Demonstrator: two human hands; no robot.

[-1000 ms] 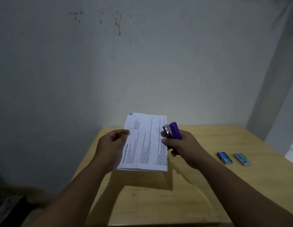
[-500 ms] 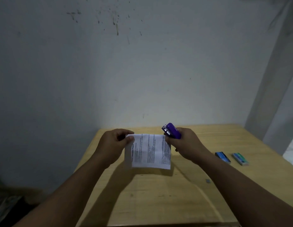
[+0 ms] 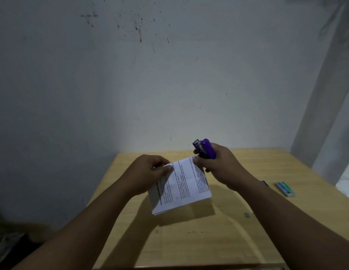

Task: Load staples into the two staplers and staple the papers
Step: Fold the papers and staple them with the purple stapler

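Note:
A small stack of printed white papers (image 3: 183, 186) hangs tilted above the wooden table (image 3: 189, 240). My left hand (image 3: 148, 174) pinches its upper left edge. My right hand (image 3: 218, 166) grips a purple stapler (image 3: 205, 149), nose pointing up and left, while its thumb and fingertips also pinch the papers' upper right corner. A teal staple box (image 3: 284, 189) lies on the table at the right, and a blue box (image 3: 265, 183) shows only a sliver behind my right forearm.
A small grey bit (image 3: 247, 214), perhaps staples, lies on the table beside my right forearm. A stained grey wall rises directly behind the table. The table's left edge drops to a dark floor.
The papers dropped from upright to lower over the table, then swung to hang tilted from their top edge. The stapler came off the sheet's right edge and now sits above the corner.

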